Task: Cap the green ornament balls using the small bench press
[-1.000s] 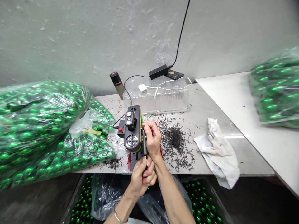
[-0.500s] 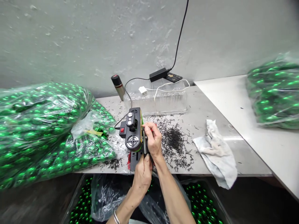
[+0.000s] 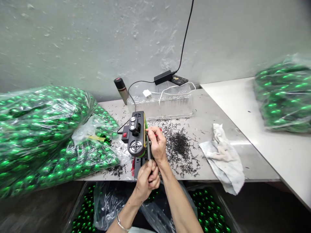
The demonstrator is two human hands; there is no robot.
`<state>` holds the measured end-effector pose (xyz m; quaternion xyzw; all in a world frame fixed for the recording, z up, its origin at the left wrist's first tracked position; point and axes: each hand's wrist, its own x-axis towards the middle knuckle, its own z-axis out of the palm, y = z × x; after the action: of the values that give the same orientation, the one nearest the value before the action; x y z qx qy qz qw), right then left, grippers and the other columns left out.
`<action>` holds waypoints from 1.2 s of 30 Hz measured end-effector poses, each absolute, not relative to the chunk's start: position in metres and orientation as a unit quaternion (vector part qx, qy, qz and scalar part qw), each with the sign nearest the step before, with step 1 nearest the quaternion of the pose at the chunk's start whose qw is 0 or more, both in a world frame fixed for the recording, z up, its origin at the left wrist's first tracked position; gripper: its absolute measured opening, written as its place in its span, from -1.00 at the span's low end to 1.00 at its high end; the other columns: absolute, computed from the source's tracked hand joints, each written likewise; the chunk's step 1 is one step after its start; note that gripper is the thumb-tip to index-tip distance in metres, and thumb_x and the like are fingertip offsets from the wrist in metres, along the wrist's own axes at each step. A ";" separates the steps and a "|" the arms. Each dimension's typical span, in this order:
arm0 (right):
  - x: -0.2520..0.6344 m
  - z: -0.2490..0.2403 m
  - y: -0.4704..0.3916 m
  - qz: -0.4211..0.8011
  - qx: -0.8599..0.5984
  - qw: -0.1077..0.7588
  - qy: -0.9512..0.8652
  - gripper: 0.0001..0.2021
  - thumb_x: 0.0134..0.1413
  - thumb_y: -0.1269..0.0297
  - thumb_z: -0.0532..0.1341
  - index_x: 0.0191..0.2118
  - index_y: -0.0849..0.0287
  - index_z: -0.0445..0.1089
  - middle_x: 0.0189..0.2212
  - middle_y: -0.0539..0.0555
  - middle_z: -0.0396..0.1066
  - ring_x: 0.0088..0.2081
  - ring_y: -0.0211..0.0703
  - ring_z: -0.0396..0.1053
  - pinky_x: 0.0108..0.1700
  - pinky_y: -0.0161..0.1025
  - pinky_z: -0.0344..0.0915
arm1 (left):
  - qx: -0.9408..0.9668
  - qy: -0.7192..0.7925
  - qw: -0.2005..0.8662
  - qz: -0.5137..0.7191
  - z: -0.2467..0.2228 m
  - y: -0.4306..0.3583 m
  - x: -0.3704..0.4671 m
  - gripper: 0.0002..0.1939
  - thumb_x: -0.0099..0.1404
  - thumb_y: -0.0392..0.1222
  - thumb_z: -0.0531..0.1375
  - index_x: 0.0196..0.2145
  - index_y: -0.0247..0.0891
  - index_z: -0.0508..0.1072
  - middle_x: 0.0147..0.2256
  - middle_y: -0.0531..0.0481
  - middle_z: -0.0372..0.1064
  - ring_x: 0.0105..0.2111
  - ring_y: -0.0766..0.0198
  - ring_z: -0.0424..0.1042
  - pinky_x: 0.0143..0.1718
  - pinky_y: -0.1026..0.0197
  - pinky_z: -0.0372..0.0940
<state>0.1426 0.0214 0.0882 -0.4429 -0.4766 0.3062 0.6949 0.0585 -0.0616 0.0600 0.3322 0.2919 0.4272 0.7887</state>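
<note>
A small black electric machine [image 3: 136,136] with two round vents, knobs and a red switch stands near the table's front edge. Along its right side runs a slim dark grey rod-shaped piece [image 3: 149,147], whose kind I cannot make out. My left hand [image 3: 147,178] is closed around the near end of this piece, in front of the machine. Just beyond it, my right hand [image 3: 158,145] pinches at the machine's right flank, thumb and forefinger together; what lies between them is too small to name. The fingers partly hide the machine's working side.
Short black bits [image 3: 179,144] lie heaped on the table right of the machine. A clear plastic tray [image 3: 167,113], black power adapter [image 3: 163,77] and bottle [image 3: 121,90] stand behind. A white cloth [image 3: 224,161] hangs over the front edge. Bags of green beads [image 3: 43,129] crowd the left.
My left hand has turned slightly, with more of its curled fingers showing. My right hand keeps its pinch beside the machine. The whole view has shifted a little.
</note>
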 end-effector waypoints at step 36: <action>0.141 0.089 0.026 0.251 -0.467 0.690 -0.492 -0.77 0.25 0.19 0.05 -0.34 0.13 0.38 -0.34 0.01 0.45 -0.23 -0.20 0.38 -0.03 -0.19 0.22 | 0.315 0.305 0.819 0.371 0.112 -0.066 0.042 -0.68 0.24 -0.09 0.32 -0.13 -0.26 0.37 -0.58 0.25 0.06 -0.72 0.58 -0.04 -0.62 0.44 0.14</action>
<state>0.1408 0.0259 0.0893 -0.4666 -0.4925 0.2513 0.6904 0.0416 -0.0665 0.1118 0.3148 0.3049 0.3707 0.8189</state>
